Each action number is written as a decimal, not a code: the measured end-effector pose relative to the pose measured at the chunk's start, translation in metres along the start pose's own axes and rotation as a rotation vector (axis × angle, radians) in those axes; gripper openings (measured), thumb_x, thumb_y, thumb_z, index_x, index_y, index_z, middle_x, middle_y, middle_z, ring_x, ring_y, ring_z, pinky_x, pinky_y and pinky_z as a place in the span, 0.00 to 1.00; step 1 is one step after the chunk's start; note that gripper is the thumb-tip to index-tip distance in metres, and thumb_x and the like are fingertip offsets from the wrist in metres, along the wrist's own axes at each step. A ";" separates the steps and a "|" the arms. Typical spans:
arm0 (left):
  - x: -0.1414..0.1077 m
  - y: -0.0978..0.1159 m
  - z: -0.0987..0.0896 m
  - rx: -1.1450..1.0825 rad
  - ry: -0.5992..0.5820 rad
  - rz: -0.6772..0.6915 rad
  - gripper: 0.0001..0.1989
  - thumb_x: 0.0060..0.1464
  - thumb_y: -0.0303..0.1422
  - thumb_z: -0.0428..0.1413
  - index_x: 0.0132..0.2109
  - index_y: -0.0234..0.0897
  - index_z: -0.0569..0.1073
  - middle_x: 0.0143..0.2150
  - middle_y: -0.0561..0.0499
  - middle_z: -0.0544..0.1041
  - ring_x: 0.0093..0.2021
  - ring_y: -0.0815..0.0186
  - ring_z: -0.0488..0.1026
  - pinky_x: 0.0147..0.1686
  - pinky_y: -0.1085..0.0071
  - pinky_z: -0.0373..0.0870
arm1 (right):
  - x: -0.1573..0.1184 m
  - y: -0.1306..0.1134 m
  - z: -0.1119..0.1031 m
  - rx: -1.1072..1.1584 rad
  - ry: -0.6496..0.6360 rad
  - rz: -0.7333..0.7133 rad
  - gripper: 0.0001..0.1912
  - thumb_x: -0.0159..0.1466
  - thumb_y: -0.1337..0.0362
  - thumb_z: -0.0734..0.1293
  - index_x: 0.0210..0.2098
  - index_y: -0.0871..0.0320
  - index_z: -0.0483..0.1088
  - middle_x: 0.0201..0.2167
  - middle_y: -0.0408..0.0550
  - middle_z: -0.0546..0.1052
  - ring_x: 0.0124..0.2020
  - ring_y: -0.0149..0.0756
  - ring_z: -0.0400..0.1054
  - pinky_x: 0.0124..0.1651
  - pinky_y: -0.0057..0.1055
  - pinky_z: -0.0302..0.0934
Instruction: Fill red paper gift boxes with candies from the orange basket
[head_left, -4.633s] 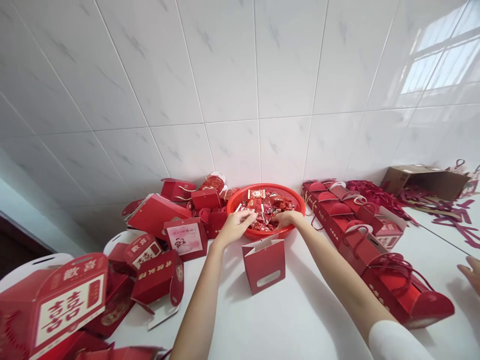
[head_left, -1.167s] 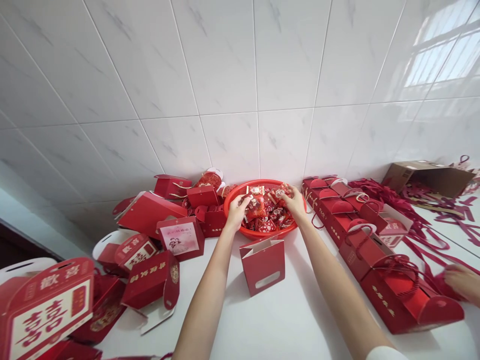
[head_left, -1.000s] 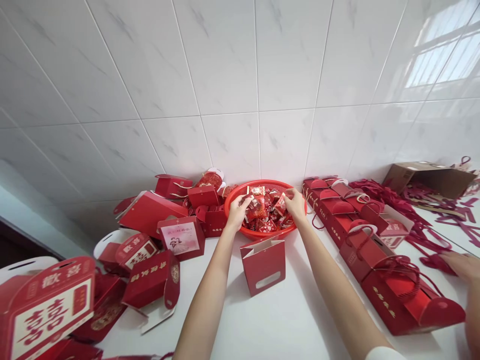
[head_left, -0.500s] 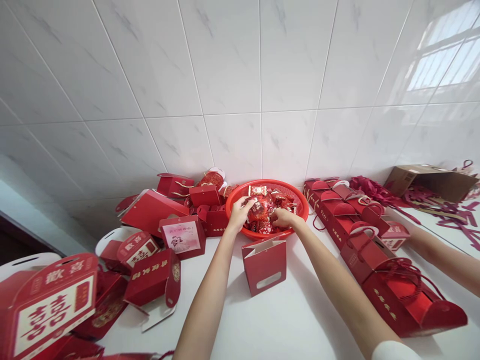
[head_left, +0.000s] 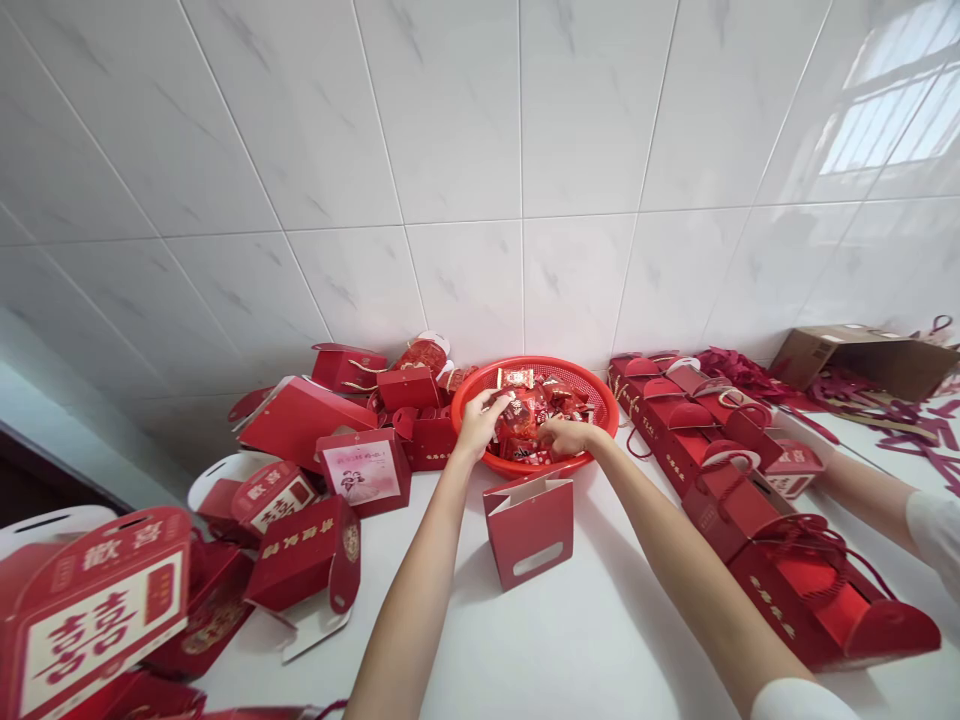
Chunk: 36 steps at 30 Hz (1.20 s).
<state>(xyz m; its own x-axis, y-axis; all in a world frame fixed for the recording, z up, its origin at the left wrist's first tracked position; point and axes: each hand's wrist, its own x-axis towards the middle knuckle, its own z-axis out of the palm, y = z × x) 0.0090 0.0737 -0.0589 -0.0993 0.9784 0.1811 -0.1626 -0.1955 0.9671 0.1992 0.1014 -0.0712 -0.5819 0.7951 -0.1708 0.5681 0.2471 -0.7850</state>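
A red perforated basket (head_left: 609, 420) near the wall holds red-wrapped sweets (head_left: 517, 412). At its left side my left hand (head_left: 480, 423) is closed, thumb and fingers round a red packet. My right hand (head_left: 568, 436) reaches in from the right, its fingers curled down among the sweets; what they hold, if anything, is hidden. Just in front of the basket a small red paper box (head_left: 529, 530) stands upright on the white table (head_left: 570, 650), its top open and a pale oval window low on its front. Neither hand touches this box.
Red gift boxes (head_left: 304, 555) lie in a loose heap on the left. Filled-looking red boxes with cord handles (head_left: 795, 590) line the right side. Another person's arm (head_left: 870, 500) reaches in there. Behind are a brown carton (head_left: 825, 355) and dark red ribbons (head_left: 900, 400).
My right hand has shifted slightly left among the sweets. My left hand stays at the red packet. The other person's arm has moved further in, with a white sleeve now showing.
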 end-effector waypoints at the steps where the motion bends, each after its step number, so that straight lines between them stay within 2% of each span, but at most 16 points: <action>1: 0.001 0.000 0.000 -0.007 0.011 0.000 0.16 0.40 0.39 0.69 0.37 0.36 0.79 0.33 0.51 0.79 0.33 0.66 0.74 0.32 0.73 0.69 | -0.001 0.000 -0.001 0.039 0.029 -0.012 0.10 0.40 0.76 0.69 0.14 0.58 0.64 0.14 0.36 0.62 0.21 0.28 0.57 0.27 0.27 0.51; 4: 0.003 -0.001 0.000 -0.035 0.048 0.005 0.18 0.40 0.41 0.68 0.37 0.36 0.79 0.35 0.51 0.79 0.34 0.66 0.75 0.32 0.74 0.69 | -0.004 0.002 -0.004 0.170 0.141 -0.042 0.12 0.43 0.69 0.72 0.16 0.58 0.62 0.14 0.34 0.59 0.20 0.26 0.55 0.26 0.25 0.50; 6: 0.003 -0.001 0.000 -0.054 0.061 0.010 0.18 0.40 0.42 0.68 0.37 0.36 0.79 0.35 0.51 0.79 0.35 0.66 0.75 0.32 0.74 0.68 | -0.007 0.004 -0.006 0.263 0.216 -0.052 0.12 0.45 0.66 0.73 0.17 0.58 0.64 0.15 0.34 0.61 0.20 0.26 0.57 0.25 0.25 0.53; 10: 0.002 0.000 -0.001 -0.076 0.063 0.012 0.19 0.39 0.42 0.69 0.36 0.36 0.78 0.34 0.51 0.79 0.34 0.66 0.74 0.31 0.74 0.68 | -0.011 0.005 -0.006 0.439 0.295 -0.046 0.09 0.46 0.64 0.74 0.24 0.59 0.72 0.18 0.39 0.70 0.22 0.30 0.66 0.25 0.26 0.59; 15: 0.001 0.001 0.000 -0.072 0.065 0.010 0.19 0.38 0.43 0.69 0.35 0.36 0.77 0.33 0.51 0.78 0.33 0.66 0.74 0.30 0.74 0.67 | -0.011 0.004 -0.006 0.623 0.362 -0.036 0.15 0.45 0.64 0.76 0.33 0.58 0.77 0.23 0.42 0.76 0.22 0.30 0.68 0.23 0.26 0.62; 22: 0.000 0.001 0.000 -0.035 0.041 0.006 0.19 0.38 0.44 0.69 0.34 0.36 0.77 0.32 0.52 0.77 0.31 0.67 0.72 0.27 0.75 0.65 | -0.006 0.008 -0.007 0.794 0.456 -0.051 0.13 0.42 0.65 0.78 0.26 0.60 0.76 0.24 0.44 0.77 0.25 0.30 0.71 0.27 0.26 0.66; 26: 0.001 0.000 -0.001 -0.008 0.021 0.011 0.18 0.38 0.43 0.68 0.35 0.36 0.78 0.35 0.50 0.79 0.34 0.67 0.73 0.29 0.75 0.66 | -0.004 0.011 -0.008 0.853 0.504 -0.071 0.14 0.43 0.63 0.79 0.26 0.59 0.75 0.24 0.44 0.77 0.27 0.32 0.72 0.29 0.27 0.67; 30: 0.001 0.001 -0.002 0.025 -0.043 -0.007 0.18 0.39 0.42 0.68 0.35 0.36 0.79 0.34 0.51 0.79 0.33 0.67 0.73 0.30 0.75 0.65 | -0.006 0.010 -0.008 0.881 0.518 -0.101 0.16 0.44 0.59 0.79 0.27 0.58 0.74 0.27 0.46 0.78 0.29 0.35 0.73 0.29 0.28 0.67; 36: -0.003 0.010 0.001 0.094 -0.250 -0.110 0.16 0.36 0.38 0.70 0.35 0.36 0.82 0.29 0.51 0.79 0.28 0.68 0.71 0.26 0.75 0.64 | -0.009 0.003 -0.007 0.873 0.516 -0.184 0.19 0.40 0.56 0.80 0.28 0.57 0.74 0.31 0.44 0.78 0.33 0.35 0.73 0.36 0.29 0.67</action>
<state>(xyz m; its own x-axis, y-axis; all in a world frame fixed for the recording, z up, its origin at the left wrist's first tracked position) 0.0082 0.0690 -0.0498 0.1610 0.9818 0.1009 -0.0665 -0.0912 0.9936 0.2106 0.0991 -0.0679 -0.1791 0.9776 0.1103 -0.2446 0.0644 -0.9675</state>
